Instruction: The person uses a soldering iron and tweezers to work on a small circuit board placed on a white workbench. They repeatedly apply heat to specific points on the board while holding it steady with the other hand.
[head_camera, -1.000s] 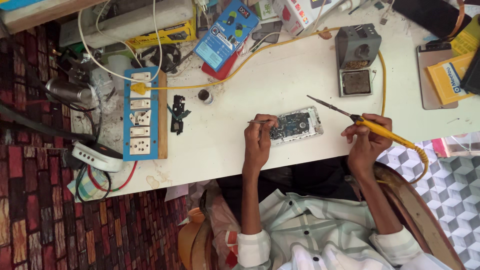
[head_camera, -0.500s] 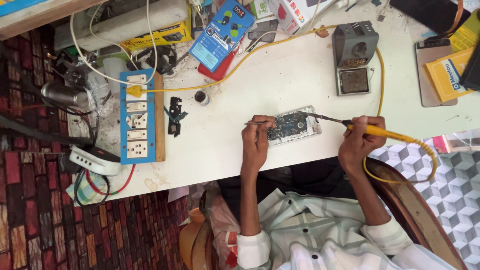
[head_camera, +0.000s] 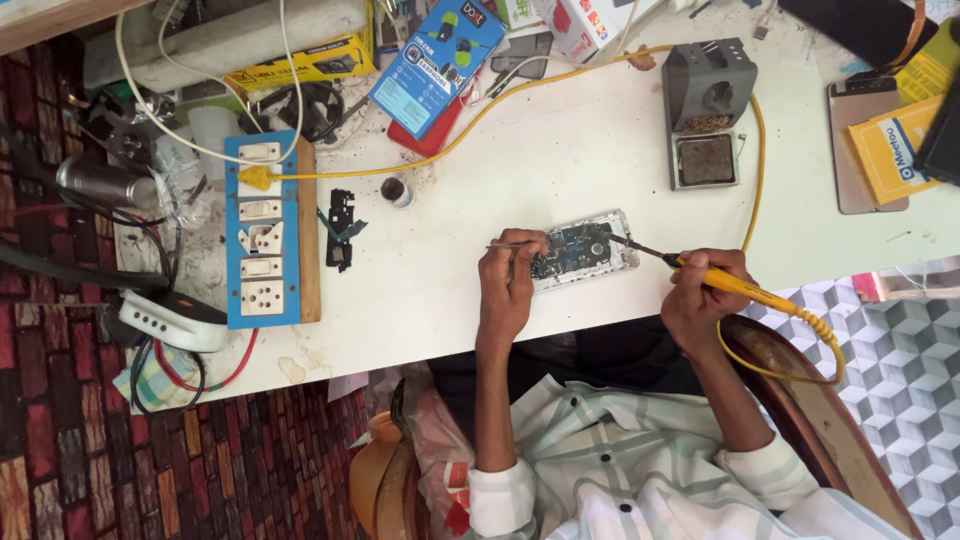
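White bench (head_camera: 520, 150) across the upper frame, cluttered along the far edge; red patterned floor (head_camera: 80, 440) at left, grey cube-patterned floor (head_camera: 890, 330) at right. Opened phone (head_camera: 583, 250) flat near the bench's near edge, circuit board showing.

Changed since a second ago: yellow iron (head_camera: 740, 288) swung down from a raised angle, tip now at the phone's right end, apparently touching the board, though too small to be sure. Suggests the joint is being worked right now rather than approached. Right hand (head_camera: 705, 295) clenched round the iron's handle, yellow cord looping off behind. Left hand (head_camera: 508, 280) much as before, pinching tweezers (head_camera: 512, 244) at the phone's left edge, fingers curled tight, wrist resting on the bench.

Elsewhere on the bench: grey iron stand (head_camera: 708, 110) with sponge tray, well apart from the phone; blue socket board (head_camera: 262, 230) at left with a yellow plug in it; small black part (head_camera: 340, 240) just beside that board; blue box (head_camera: 438, 55) and yellow box (head_camera: 895, 150) at the far side. Tangle of cables and a white adapter (head_camera: 165, 320) at the left end.
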